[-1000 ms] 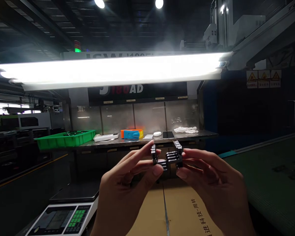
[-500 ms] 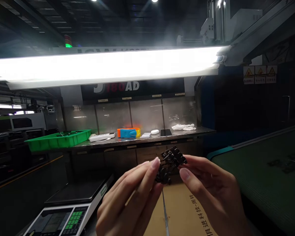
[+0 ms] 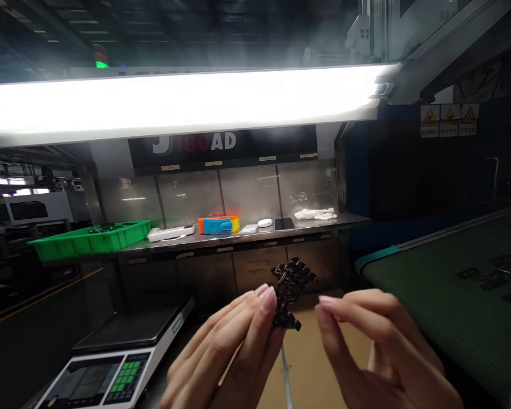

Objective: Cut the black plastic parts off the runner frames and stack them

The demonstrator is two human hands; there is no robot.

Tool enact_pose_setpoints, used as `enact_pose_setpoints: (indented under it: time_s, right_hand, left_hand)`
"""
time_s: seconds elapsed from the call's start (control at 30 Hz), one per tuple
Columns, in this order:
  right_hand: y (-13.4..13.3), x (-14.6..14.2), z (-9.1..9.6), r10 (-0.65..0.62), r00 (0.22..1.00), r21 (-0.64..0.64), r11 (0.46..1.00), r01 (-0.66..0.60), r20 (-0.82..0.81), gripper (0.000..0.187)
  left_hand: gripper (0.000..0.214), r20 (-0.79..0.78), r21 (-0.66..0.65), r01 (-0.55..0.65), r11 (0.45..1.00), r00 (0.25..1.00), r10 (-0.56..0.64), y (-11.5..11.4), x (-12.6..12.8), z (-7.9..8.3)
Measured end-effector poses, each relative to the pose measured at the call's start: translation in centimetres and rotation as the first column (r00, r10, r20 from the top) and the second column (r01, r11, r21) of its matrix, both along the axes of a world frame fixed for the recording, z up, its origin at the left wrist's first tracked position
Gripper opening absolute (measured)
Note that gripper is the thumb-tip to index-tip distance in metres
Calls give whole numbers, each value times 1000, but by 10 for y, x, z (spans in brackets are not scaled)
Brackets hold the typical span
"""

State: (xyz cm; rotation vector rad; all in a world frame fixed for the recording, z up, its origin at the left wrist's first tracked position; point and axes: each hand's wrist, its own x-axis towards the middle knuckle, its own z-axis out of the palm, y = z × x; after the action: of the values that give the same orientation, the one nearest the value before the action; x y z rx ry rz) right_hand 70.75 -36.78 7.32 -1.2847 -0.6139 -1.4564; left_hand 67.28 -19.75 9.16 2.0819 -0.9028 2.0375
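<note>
Our left hand (image 3: 221, 358) grips one black moulded plastic part (image 3: 290, 292), pinching its lower end between the fingertips. Our right hand (image 3: 387, 352) is loosely curled and holds nothing; its fingertips (image 3: 323, 309) sit just beside the part, not touching it. That makes two hands and one part, which rises above the left fingertips, with its branched, toothed upper end standing clear of both hands.

In our head view, a cardboard box (image 3: 310, 352) lies beneath the hands, and one digital scale (image 3: 111, 369) stands to our left. To our right runs a green conveyor belt (image 3: 443, 284) carrying several dark pieces, too dim to count exactly. Ahead, a steel bench (image 3: 238, 238) holds six things: one green tray (image 3: 89, 241) with dark pieces inside, one long white device (image 3: 171, 233), one blue-and-orange object (image 3: 218, 225), one pale card (image 3: 250, 228), one white oval object (image 3: 264, 222) and one black slab (image 3: 284, 224). A white cloth (image 3: 315, 214) lies to the right of these, making seven. Above, one bright light tube (image 3: 187, 105) crosses the view, and three warning signs (image 3: 449, 120) hang on the right.
</note>
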Motion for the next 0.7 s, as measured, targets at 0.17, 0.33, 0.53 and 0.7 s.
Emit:
enact_pose_setpoints:
  time_s: [0.17, 0.33, 0.53, 0.7]
  right_hand:
    - [7, -3, -4, -46, 998, -148, 988, 50, 30, 40]
    - [7, -2, -7, -22, 999, -172, 985, 16, -33, 36]
    - [6, -2, -10, 28, 998, -174, 984, -39, -65, 31]
    - [8, 0, -13, 103, 989, -142, 983, -117, -103, 26]
  left_hand:
    - [34, -41, 21, -36, 999, 998, 37, -2, -3, -8]
    - [40, -97, 51, -89, 995, 991, 93, -2, -10, -14]
    - [44, -192, -4, -31, 1000, 981, 29, -4, -12, -17]
    - [33, -102, -82, 28, 996, 994, -36, -11, -6, -14]
